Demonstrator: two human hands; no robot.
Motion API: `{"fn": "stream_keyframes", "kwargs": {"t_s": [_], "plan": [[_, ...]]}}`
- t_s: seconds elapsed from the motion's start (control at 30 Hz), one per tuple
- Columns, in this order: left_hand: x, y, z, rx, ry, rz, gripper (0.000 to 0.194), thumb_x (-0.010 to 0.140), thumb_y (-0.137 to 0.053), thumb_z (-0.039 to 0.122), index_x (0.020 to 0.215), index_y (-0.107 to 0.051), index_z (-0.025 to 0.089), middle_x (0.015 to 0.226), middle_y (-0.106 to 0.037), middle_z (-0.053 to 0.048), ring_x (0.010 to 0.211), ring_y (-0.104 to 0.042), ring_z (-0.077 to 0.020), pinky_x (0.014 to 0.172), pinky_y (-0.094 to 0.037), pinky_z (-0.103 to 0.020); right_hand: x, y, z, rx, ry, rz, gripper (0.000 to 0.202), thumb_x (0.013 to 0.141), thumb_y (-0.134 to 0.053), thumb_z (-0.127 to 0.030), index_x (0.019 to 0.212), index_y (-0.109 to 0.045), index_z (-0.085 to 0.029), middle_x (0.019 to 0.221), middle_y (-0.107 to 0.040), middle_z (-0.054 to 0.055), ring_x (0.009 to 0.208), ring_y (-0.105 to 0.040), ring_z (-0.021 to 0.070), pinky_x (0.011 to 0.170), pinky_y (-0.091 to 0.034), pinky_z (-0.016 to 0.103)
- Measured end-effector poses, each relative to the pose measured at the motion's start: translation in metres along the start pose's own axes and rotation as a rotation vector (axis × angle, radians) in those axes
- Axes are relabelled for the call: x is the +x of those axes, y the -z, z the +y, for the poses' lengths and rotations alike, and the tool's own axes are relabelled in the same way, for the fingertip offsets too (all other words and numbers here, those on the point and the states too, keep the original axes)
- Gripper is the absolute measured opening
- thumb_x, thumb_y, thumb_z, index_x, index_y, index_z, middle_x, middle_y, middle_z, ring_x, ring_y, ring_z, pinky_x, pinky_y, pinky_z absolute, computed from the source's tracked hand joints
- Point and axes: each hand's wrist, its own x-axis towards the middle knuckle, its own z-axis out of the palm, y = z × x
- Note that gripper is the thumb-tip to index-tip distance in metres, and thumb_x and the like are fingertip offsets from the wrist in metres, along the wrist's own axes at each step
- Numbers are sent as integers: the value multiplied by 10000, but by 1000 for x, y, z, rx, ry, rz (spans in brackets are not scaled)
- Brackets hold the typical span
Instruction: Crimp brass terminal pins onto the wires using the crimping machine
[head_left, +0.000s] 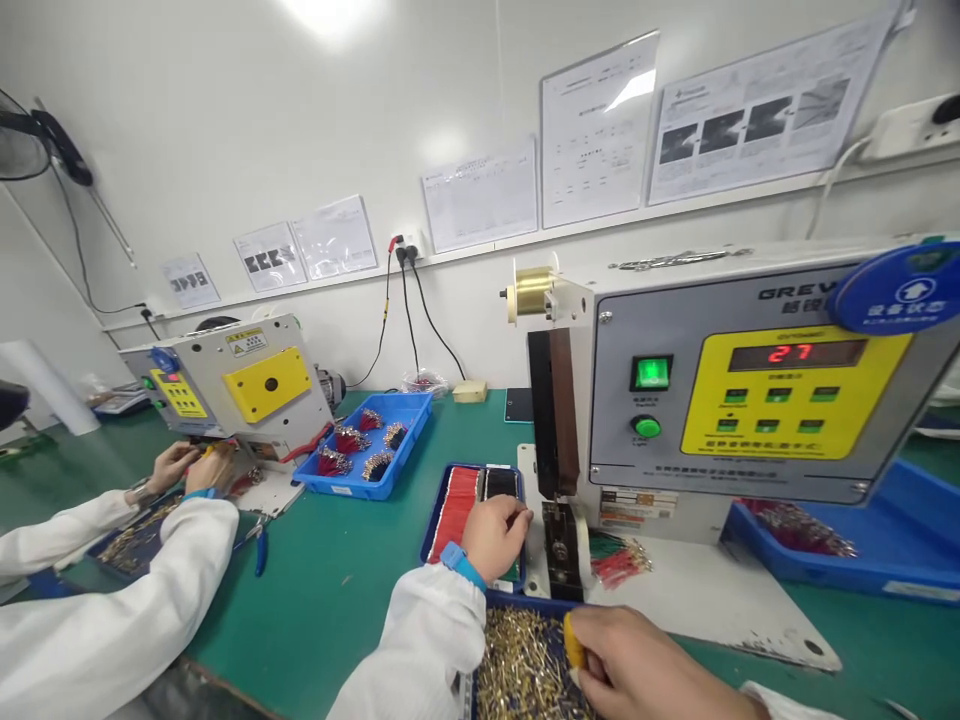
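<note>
My left hand, with a blue wristband, is over the tray of red wires and black wires, its fingers pinched together; what they hold, if anything, is too small to name. My right hand is curled at the right edge of a tray of small brass-coloured terminals, with a yellow piece at its fingertips. Between and beyond the hands stands the black press head of a grey machine showing 27. Red and green wires lie on its base.
A blue tray with bundled wires is at centre left, another blue tray at right. Pliers lie on the green table. At far left, another person's hands work at a second machine.
</note>
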Motion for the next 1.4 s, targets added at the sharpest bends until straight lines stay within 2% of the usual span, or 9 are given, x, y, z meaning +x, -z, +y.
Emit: {"fn": "stream_keyframes", "kwargs": {"t_s": [0.13, 0.23, 0.37, 0.57, 0.77, 0.87, 1.0, 1.2, 1.4], "plan": [[9, 6, 0, 64, 8, 0, 196, 896, -518, 243, 822, -691, 189, 820, -707, -18, 778, -630, -150, 686, -421, -225, 1, 4, 1, 37, -31, 38, 153, 753, -477, -93, 671, -413, -205, 652, -566, -2, 590, -508, 146, 552, -278, 251], [26, 19, -5, 105, 30, 19, 221, 919, -498, 272, 833, -682, 186, 807, -695, -16, 765, -614, -145, 683, -410, -225, 2, 8, 1, 98, -73, 27, 146, 779, -504, -109, 681, -445, -201, 586, -532, -21, 545, -501, 138, 527, -271, 242], [39, 37, -20, 189, 121, 67, 237, 939, -463, 265, 882, -675, 176, 848, -687, -35, 781, -601, -150, 683, -393, -233, 3, 7, 3, 122, -68, 34, 119, 777, -540, -96, 702, -519, -186, 628, -573, -9, 581, -538, 146, 531, -294, 235], [27, 46, -47, 326, 278, 12, 177, 905, -512, 204, 853, -678, 171, 875, -678, -61, 823, -606, -171, 690, -375, -249, 2, 8, 2, 129, -49, 38, 138, 836, -540, -125, 731, -609, -185, 758, -646, 31, 652, -582, 170, 575, -361, 251], [26, 52, -57, 410, 382, -69, 163, 873, -548, 174, 989, -663, 184, 961, -668, -65, 873, -615, -181, 719, -397, -254, 0, 12, -2, 102, -62, 4, 156, 870, -532, -160, 745, -621, -192, 755, -645, 39, 681, -586, 190, 581, -383, 260], [26, 53, -59, 440, 407, -112, 172, 861, -537, 125, 945, -678, 177, 1001, -654, -75, 900, -617, -180, 751, -404, -254, 2, 9, -1, 106, -50, 35, 107, 838, -558, -142, 759, -618, -183, 805, -637, 47, 683, -577, 179, 590, -389, 261], [25, 51, -61, 460, 423, -150, 185, 852, -522, 87, 871, -691, 159, 954, -645, -85, 880, -617, -182, 752, -405, -259, 2, 5, 0, 134, -53, 49, 107, 816, -576, -163, 711, -576, -185, 789, -610, 37, 673, -554, 171, 590, -374, 262], [24, 48, -63, 483, 414, -128, 214, 883, -467, 86, 885, -669, 154, 969, -625, -94, 894, -608, -181, 744, -400, -265, 1, 5, -3, 99, -17, 48, 296, 839, -525, -208, 606, -342, -206, 671, -535, 11, 611, -492, 156, 569, -313, 270], [23, 49, -61, 494, 374, -132, 217, 892, -449, 102, 931, -656, 152, 965, -628, -104, 913, -608, -206, 752, -406, -290, 2, 6, -5, 91, -22, 66, 386, 833, -537, -193, 571, -254, -213, 580, -410, -30, 542, -408, 125, 534, -234, 266]]}}
